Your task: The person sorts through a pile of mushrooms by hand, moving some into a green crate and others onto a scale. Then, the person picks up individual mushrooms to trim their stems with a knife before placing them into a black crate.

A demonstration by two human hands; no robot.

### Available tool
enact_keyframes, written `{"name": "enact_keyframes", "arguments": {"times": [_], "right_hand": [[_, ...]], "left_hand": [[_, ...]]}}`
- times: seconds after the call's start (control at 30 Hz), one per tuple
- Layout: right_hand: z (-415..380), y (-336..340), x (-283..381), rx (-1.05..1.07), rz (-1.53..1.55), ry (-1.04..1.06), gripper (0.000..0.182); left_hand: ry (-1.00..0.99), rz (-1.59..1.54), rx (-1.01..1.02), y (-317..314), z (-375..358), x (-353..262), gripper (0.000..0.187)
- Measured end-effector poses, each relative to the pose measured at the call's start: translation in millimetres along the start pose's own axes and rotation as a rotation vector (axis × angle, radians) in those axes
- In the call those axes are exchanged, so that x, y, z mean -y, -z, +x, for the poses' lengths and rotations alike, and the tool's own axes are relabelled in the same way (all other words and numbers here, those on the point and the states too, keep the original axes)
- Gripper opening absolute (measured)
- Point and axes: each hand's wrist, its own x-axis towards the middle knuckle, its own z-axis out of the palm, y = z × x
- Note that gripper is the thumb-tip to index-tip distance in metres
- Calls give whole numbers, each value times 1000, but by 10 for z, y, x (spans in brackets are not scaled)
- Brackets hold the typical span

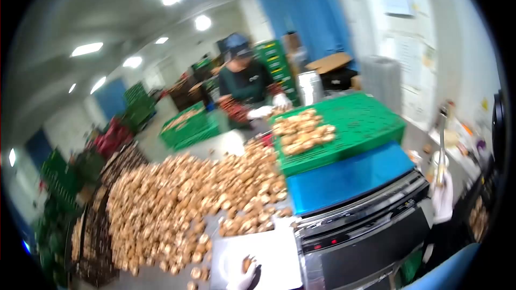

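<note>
At the bottom edge, my left hand (242,278) in a white glove is closed around a brown mushroom (247,263), over a white board (279,252). Far to the right, my right hand (442,201), also white-gloved, is raised beside the counter. It looks closed on a long, thin, metallic tool (442,134) pointing upward; blur hides its exact kind. A large heap of brown mushrooms (177,198) spreads over the metal table left of the board, and a few loose ones lie near the board's left edge.
An upturned green crate (365,123) carrying trimmed-looking mushrooms (303,131) rests on a blue-topped machine (349,177) with red lights. Across the table, a co-worker (244,83) in white gloves handles mushrooms. Green crates (188,129) stand behind; a cluttered side counter (462,150) lies right.
</note>
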Motion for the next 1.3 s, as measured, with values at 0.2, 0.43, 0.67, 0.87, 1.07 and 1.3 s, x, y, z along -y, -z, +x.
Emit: {"name": "enact_keyframes", "arguments": {"times": [0.2,0.43,0.67,0.87,1.07,1.3], "right_hand": [[-1952,-1375,-1390,432,-314,-805,43],[-3700,-1968,-2884,917,-1050,-1111,33],[-4847,-2635,-3882,1729,-1045,-794,23],[-5748,-3047,-4461,2054,-954,-999,22],[-6401,-3203,-4843,2218,-823,-877,22],[-6409,-2839,-5212,1973,-1377,-1529,29]], "left_hand": [[466,-905,131,267,-129,-66,36],[483,-1412,-10,1552,-955,324,39],[374,-1143,-380,2397,-1773,934,48],[323,-1202,-543,3002,-2353,1369,54],[450,-900,-894,3424,-2763,1466,43],[433,-777,-1387,3635,-3313,1716,42]]}}
